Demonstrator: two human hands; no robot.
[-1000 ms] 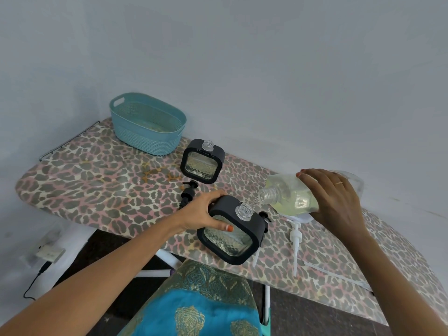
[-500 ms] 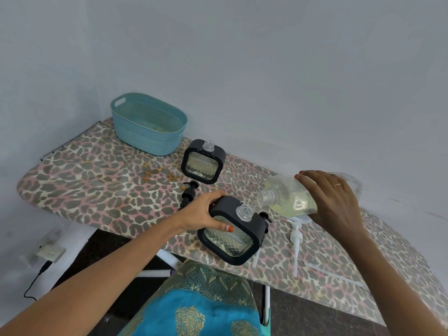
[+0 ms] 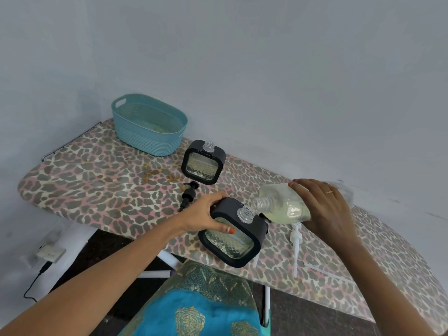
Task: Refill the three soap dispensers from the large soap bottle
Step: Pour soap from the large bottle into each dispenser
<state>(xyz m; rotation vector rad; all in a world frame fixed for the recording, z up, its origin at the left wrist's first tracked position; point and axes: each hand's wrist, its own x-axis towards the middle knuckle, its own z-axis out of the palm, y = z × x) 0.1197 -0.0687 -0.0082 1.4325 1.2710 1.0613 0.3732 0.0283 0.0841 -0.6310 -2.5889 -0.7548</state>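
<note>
**Large bottle tipped at the near dispenser's neck**

Far left on the floor, a plugged-in white adapter point(image 3: 51, 253). Leopard-print ironing board point(image 3: 97, 185) carries everything. Teal basket point(image 3: 150, 132) at the back left. Loose black pump point(image 3: 189, 195) lies on the cover, just left of the far dispenser point(image 3: 203, 166), which stands upright and uncapped. Left hand point(image 3: 206, 214) curls round the near dispenser point(image 3: 232, 236) at the board's front edge, tilted, thumb on the glass face. Large soap bottle point(image 3: 286, 207) lies almost flat, mouth right at that open neck, yellowish soap inside. White pump point(image 3: 296, 238) lies beneath it. Right hand point(image 3: 324, 209) grips the bottle body from above, hiding its rear
</note>
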